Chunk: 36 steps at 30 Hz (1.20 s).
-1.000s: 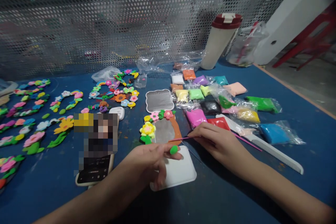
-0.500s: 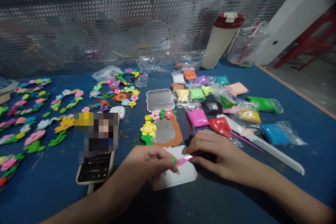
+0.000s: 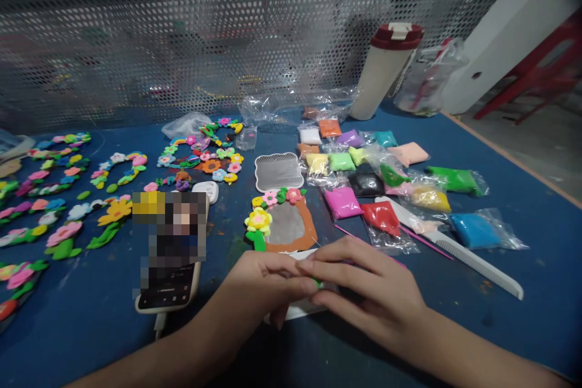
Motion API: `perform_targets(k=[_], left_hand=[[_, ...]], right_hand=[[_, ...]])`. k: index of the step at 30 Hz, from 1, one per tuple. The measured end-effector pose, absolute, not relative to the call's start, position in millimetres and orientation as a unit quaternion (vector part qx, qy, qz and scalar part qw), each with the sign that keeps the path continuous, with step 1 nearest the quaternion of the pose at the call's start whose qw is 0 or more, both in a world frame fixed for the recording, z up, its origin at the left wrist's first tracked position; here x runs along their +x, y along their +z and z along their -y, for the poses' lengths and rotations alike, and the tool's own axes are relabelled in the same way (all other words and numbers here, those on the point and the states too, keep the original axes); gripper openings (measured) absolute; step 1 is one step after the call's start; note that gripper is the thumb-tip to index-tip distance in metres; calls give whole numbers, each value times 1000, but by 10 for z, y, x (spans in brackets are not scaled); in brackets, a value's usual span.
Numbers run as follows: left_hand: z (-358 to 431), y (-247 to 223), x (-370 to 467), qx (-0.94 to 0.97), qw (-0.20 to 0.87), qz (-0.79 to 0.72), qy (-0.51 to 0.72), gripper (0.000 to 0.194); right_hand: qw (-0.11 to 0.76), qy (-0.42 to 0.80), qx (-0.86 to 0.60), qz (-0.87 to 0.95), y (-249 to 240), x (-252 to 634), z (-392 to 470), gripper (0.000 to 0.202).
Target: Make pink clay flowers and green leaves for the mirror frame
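My left hand [image 3: 277,279] and my right hand [image 3: 364,282] meet at the front middle, fingertips pressed together. A small bit of green clay [image 3: 318,284] peeks out between my left thumb and the right fingers; most of it is hidden. Whether a pink tool is still in the right fingers cannot be seen. Beneath both hands lies a white board [image 3: 302,309], largely covered. Just beyond them rests a mirror with a brown clay frame [image 3: 309,224]. A yellow flower [image 3: 258,219], a green leaf and pink flowers decorate its left and top edges.
Bagged clay, such as a pink pack [image 3: 342,202], spreads to the right beside a white comb [image 3: 482,267]. A plain mirror [image 3: 278,173] lies behind. On the left are a phone [image 3: 168,291] and several clay-decorated frames. A tumbler [image 3: 384,73] stands at the back.
My right hand has moved left and over my left fingertips. The pink tool seen between the hands is now hidden, and the green clay is more covered.
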State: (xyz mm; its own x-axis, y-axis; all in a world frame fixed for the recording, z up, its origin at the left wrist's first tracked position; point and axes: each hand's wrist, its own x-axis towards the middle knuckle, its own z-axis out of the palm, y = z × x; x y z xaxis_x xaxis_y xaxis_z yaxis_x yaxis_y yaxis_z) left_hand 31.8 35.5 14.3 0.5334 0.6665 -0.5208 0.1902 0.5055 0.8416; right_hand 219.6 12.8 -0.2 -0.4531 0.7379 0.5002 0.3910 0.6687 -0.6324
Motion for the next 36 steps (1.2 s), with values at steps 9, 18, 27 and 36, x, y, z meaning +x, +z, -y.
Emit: perform_targets(k=[9, 18, 27, 36], left_hand=[[-354, 88, 280, 495, 739, -432, 150, 24], [-359, 158, 302, 487, 727, -462, 145, 20], [-366, 179, 299, 485, 717, -485, 125, 21], [-361, 155, 286, 490, 725, -470, 118, 23]], right_hand=[[424, 158, -341, 824, 53, 2203, -144, 18], [452, 233, -355, 785, 2, 2190, -160, 18], [415, 428, -342, 726, -63, 2216, -204, 31], [424, 478, -356, 682, -77, 2224, -208, 26]])
